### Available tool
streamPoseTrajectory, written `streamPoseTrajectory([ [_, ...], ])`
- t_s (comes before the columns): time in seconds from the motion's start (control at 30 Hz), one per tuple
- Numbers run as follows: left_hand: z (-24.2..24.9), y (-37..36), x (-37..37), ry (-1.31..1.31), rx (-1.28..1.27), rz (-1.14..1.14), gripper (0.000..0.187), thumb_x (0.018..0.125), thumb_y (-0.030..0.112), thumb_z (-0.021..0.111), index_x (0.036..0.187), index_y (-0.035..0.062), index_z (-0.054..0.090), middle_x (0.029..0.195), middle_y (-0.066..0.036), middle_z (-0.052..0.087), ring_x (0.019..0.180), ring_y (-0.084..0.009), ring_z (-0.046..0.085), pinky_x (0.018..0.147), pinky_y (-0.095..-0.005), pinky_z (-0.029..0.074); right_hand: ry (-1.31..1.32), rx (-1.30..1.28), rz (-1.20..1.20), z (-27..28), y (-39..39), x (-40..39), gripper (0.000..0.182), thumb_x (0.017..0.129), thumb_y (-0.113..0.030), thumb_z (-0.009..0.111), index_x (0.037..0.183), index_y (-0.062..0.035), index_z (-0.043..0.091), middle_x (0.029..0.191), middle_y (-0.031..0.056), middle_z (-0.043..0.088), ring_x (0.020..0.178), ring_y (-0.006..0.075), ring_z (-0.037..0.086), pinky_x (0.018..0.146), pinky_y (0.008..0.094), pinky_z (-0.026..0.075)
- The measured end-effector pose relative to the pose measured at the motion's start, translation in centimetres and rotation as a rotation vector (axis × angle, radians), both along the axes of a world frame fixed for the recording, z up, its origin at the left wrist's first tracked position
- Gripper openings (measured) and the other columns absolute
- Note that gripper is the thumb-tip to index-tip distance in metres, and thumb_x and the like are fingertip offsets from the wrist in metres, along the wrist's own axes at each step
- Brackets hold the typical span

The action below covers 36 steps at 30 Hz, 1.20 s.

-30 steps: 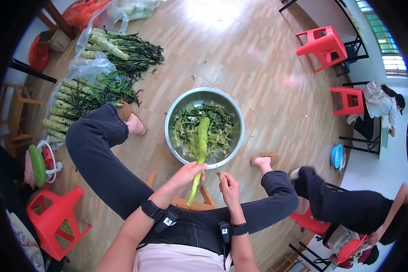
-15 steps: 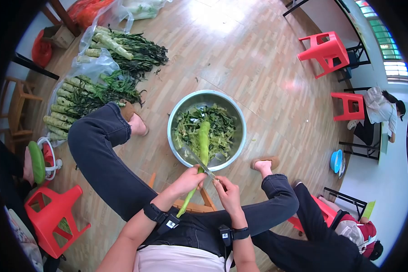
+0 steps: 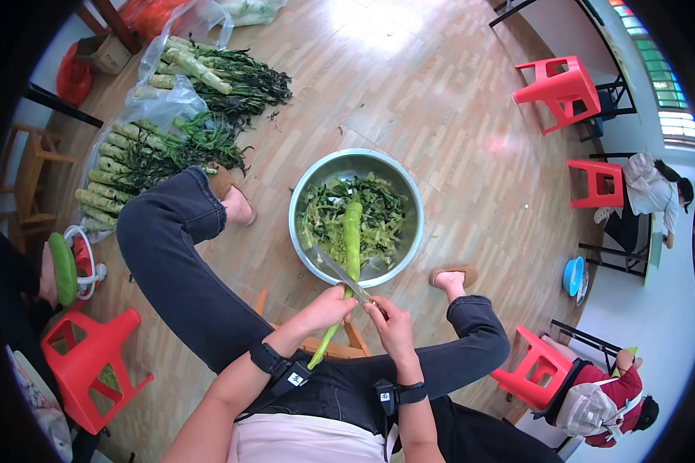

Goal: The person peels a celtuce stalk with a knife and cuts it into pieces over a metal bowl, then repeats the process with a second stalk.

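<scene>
A long green peeled stem [image 3: 352,235] slants over a steel basin [image 3: 418,224], its thick end above dark leaves and pale peelings [image 3: 378,208]. My left hand [image 3: 333,305] is wrapped round the stem's lower part, and the thin end sticks out below it towards my lap. In my right hand [image 3: 392,324] is the handle of a knife [image 3: 333,268], whose blade crosses the stem just above my left hand and points up and left.
Leafy stalks [image 3: 116,170] lie on plastic at the upper left. Red stools [image 3: 93,370] stand left, with others [image 3: 560,92] on the right. Two people [image 3: 652,189] sit by the right wall, one in red [image 3: 622,393]. A blue bowl [image 3: 573,275] is near.
The view has shifted slightly. The knife blade still crosses the stem near my left hand. At the lower right, a dark-clothed leg has moved away, uncovering the red stool and the person in red.
</scene>
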State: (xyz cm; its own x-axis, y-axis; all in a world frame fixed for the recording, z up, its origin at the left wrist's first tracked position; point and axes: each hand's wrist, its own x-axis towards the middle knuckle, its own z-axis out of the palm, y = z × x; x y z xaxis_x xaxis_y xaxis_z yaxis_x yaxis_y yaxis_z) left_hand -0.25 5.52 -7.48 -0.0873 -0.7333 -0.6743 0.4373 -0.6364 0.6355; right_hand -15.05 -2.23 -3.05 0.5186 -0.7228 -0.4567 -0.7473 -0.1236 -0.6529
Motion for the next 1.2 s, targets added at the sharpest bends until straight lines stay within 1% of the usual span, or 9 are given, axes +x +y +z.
streamPoseTrajectory([
  [0.4, -0.5, 0.2, -0.6, 0.022, -0.078, 0.024, 0.021, 0.084, 0.011, 0.047, 0.101, -0.0018, 0.045, 0.062, -0.003, 0.050, 0.051, -0.0117, 0.051, 0.047, -0.0269, 0.044, 0.050, -0.022, -0.010, -3.7, -1.9, 0.9, 0.026, 0.083, -0.034, 0.062, 0.094, -0.0109, 0.064, 0.059, 0.0111, 0.057, 0.053, 0.0259, 0.057, 0.050, 0.0336, 0.042],
  [0.6, -0.2, -0.1, 0.1, 0.010, -0.038, -0.005, 0.020, 0.083, 0.011, 0.047, 0.098, -0.0025, 0.047, 0.062, -0.003, 0.050, 0.051, -0.0122, 0.051, 0.047, -0.0270, 0.044, -0.021, 0.089, -0.033, -1.9, -1.2, -0.2, 0.025, 0.083, -0.029, 0.062, 0.095, -0.0079, 0.064, 0.057, 0.0097, 0.055, 0.050, 0.0192, 0.054, 0.050, 0.0296, 0.041],
  [0.67, -0.3, 0.0, 0.2, -0.004, -0.041, -0.014, 0.018, 0.083, 0.011, 0.047, 0.095, -0.0021, 0.047, 0.062, -0.003, 0.050, 0.051, -0.0126, 0.051, 0.047, -0.0271, 0.044, -0.070, 0.110, -0.028, -0.3, -0.8, -0.2, 0.020, 0.085, -0.020, 0.060, 0.094, -0.0024, 0.063, 0.055, 0.0003, 0.046, 0.051, 0.0059, 0.039, 0.047, 0.0241, 0.032],
  [0.7, -0.4, 0.0, 0.1, 0.000, -0.042, -0.017, 0.018, 0.083, 0.011, 0.047, 0.095, -0.0021, 0.047, 0.062, -0.003, 0.050, 0.051, -0.0126, 0.051, 0.047, -0.0271, 0.044, -0.067, 0.110, -0.031, -0.3, -0.8, -0.4, 0.020, 0.085, -0.020, 0.060, 0.094, -0.0024, 0.063, 0.055, 0.0003, 0.046, 0.051, 0.0059, 0.039, 0.047, 0.0241, 0.032],
  [0.77, -0.5, -0.1, 0.0, 0.026, -0.061, -0.013, 0.016, 0.083, 0.012, 0.047, 0.092, -0.0017, 0.046, 0.062, -0.003, 0.050, 0.051, -0.0126, 0.051, 0.047, -0.0271, 0.043, -0.021, 0.040, -0.019, -0.8, -0.7, -0.6, 0.025, 0.082, -0.029, 0.063, 0.095, -0.0071, 0.064, 0.060, 0.0102, 0.057, 0.051, 0.0210, 0.055, 0.051, 0.0298, 0.042],
  [0.9, -0.6, 0.0, -0.1, 0.014, -0.052, -0.012, 0.016, 0.083, 0.012, 0.047, 0.092, -0.0018, 0.046, 0.063, -0.003, 0.050, 0.051, -0.0126, 0.051, 0.047, -0.0273, 0.043, 0.007, 0.012, -0.044, -2.0, -0.7, -0.3, 0.026, 0.082, -0.030, 0.062, 0.095, -0.0076, 0.064, 0.060, 0.0099, 0.057, 0.051, 0.0215, 0.055, 0.051, 0.0307, 0.042],
  [1.0, -0.7, 0.0, -0.3, 0.038, -0.035, -0.022, 0.028, 0.086, 0.011, 0.047, 0.111, -0.0002, 0.044, 0.064, 0.000, 0.049, 0.052, -0.0090, 0.049, 0.047, -0.0236, 0.040, 0.039, 0.042, -0.045, -2.5, -1.1, 0.1, 0.026, 0.083, -0.031, 0.062, 0.095, -0.0087, 0.064, 0.059, 0.0094, 0.057, 0.050, 0.0213, 0.055, 0.050, 0.0315, 0.041],
  [1.1, -0.7, -0.1, -0.3, 0.049, -0.012, -0.041, 0.032, 0.086, 0.010, 0.047, 0.115, -0.0001, 0.041, 0.066, 0.000, 0.048, 0.052, -0.0084, 0.049, 0.047, -0.0232, 0.040, -0.012, 0.095, -0.091, -2.6, -1.4, 0.6, 0.022, 0.085, -0.022, 0.060, 0.094, -0.0027, 0.064, 0.053, 0.0024, 0.046, 0.049, 0.0070, 0.040, 0.046, 0.0254, 0.033],
  [1.2, -0.7, -0.2, -0.3, 0.032, -0.024, -0.030, 0.035, 0.086, 0.010, 0.048, 0.118, -0.0007, 0.039, 0.069, 0.000, 0.048, 0.053, -0.0086, 0.049, 0.048, -0.0236, 0.040, 0.029, 0.080, -0.067, -3.4, -1.6, 0.8, 0.026, 0.083, -0.032, 0.061, 0.096, -0.0095, 0.064, 0.059, 0.0091, 0.057, 0.051, 0.0212, 0.055, 0.050, 0.0317, 0.041],
])
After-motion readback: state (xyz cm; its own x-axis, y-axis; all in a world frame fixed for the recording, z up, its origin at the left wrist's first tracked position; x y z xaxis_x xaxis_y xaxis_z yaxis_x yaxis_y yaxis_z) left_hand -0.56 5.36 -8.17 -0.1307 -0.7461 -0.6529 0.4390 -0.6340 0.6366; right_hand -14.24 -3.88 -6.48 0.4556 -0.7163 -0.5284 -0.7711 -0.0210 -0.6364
